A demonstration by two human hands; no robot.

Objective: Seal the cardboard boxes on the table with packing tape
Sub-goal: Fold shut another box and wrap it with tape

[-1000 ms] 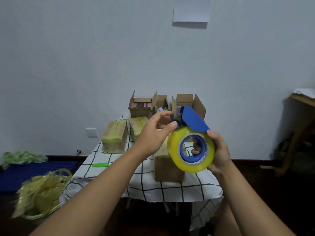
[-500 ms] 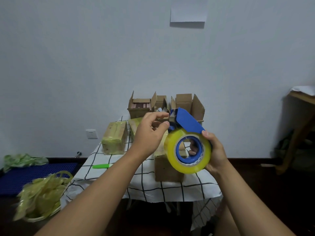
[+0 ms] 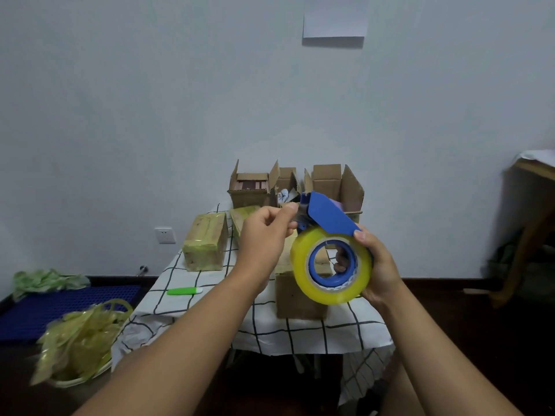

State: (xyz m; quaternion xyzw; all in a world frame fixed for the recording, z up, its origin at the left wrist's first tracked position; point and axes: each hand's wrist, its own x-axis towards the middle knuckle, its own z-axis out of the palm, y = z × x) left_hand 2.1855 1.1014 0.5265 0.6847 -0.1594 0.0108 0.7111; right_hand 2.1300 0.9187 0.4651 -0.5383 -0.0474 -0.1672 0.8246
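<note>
While the right hand [image 3: 380,271] grips the tape dispenser [image 3: 329,250] with its fingers curled through the blue core and the thumb lying along the blue guard, the left hand [image 3: 264,238] pinches at the cutter end just above and to the left of that grip, thumb and forefinger closed on what looks like the free tape end, though the strip itself is too thin and clear to make out. Both are held up in the air, in front of the table [image 3: 210,298] and over the closed brown box [image 3: 300,298] that sits directly behind and below the roll. A roll this full should feel fairly weighty and rigid, so the hold through the core seems sound; the outer yellow winding is glossy and likely slippery, a poor place to take hold. The loose end will be flimsy and sticky, apt to fold onto itself or cling to skin, so it is best pinched at its very tip and kept taut. Near that pinch the cutter's teeth are probably sharp. Beyond the hands stand open boxes [image 3: 333,184] with upright flaps of light card, which will need pressing flat, and to the left of the grip lie wrapped boxes [image 3: 205,246].
</note>
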